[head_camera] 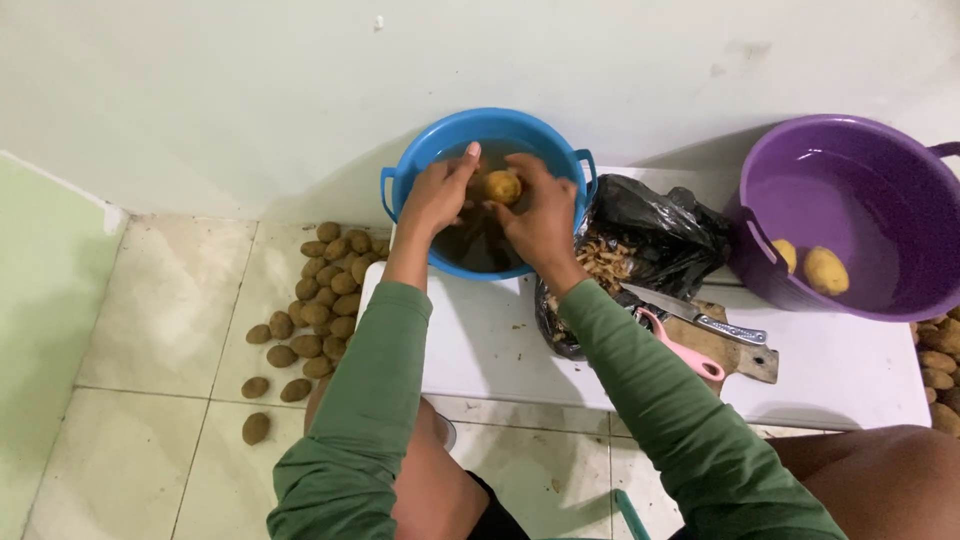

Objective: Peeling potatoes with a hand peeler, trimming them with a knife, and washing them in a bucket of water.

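While both hands meet over it, the white table carries everything else: it is the broadest thing in view, set on a pale tiled floor against a plain wall. At its right end stands a purple tub of water with 2 peeled potatoes lying in it. A blue tub, a little smaller and also holding dark water, sits at the table's far edge, middle-left. Between the 2 tubs slumps a black plastic bag, open, with potato peelings showing at its mouth. On the floor to the left lies a heap of unpeeled potatoes, and a few more show at the right edge. Near the bag rests a wooden cutting board with a knife across it and a pink peeler just beside.

Over the blue tub, the right hand pinches a peeled yellow potato in its fingertips, holding it above the water. Left hand lies alongside, fingers curled and touching the potato's near side; how firmly it grips I cannot tell.
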